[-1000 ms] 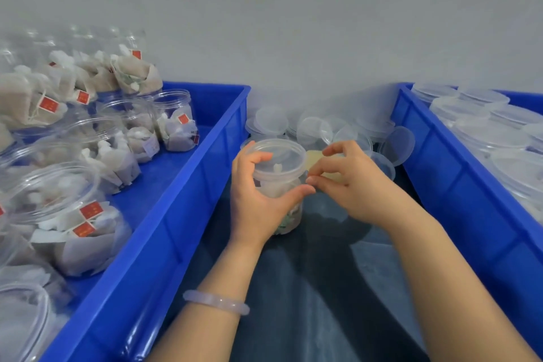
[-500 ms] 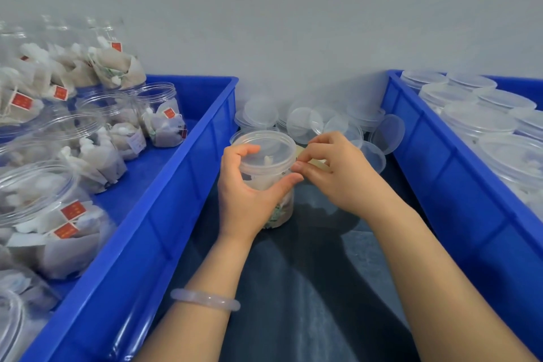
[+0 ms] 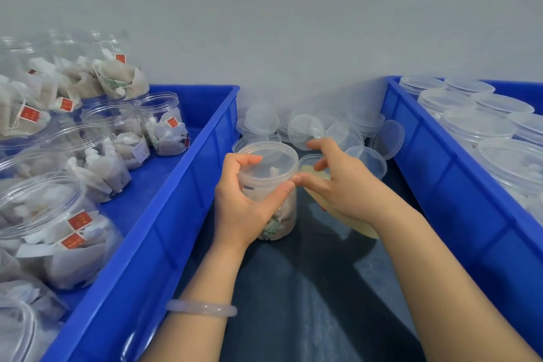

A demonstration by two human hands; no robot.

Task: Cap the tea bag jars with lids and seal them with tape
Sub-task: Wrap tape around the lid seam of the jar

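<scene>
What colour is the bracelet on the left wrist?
The bracelet is pale milky pink; head view.

Left blue bin (image 3: 164,229) and right blue bin (image 3: 458,185) flank a dark surface (image 3: 308,288) below a grey wall (image 3: 293,23).

The jar (image 3: 286,210) in the left grip (image 3: 244,200) is clear, smooth plastic. Its lid (image 3: 264,158) is frosted plastic, and the bags (image 3: 274,228) inside are matt paper. Tape (image 3: 363,228) under the right grip (image 3: 338,185) looks yellowish and glossy. Lids (image 3: 305,128) behind that grip are translucent plastic. Flanking the grips, the left bin (image 3: 176,214) and right bin (image 3: 440,185) are glossy blue plastic. The table (image 3: 308,288) wears dark matt cloth.
</scene>
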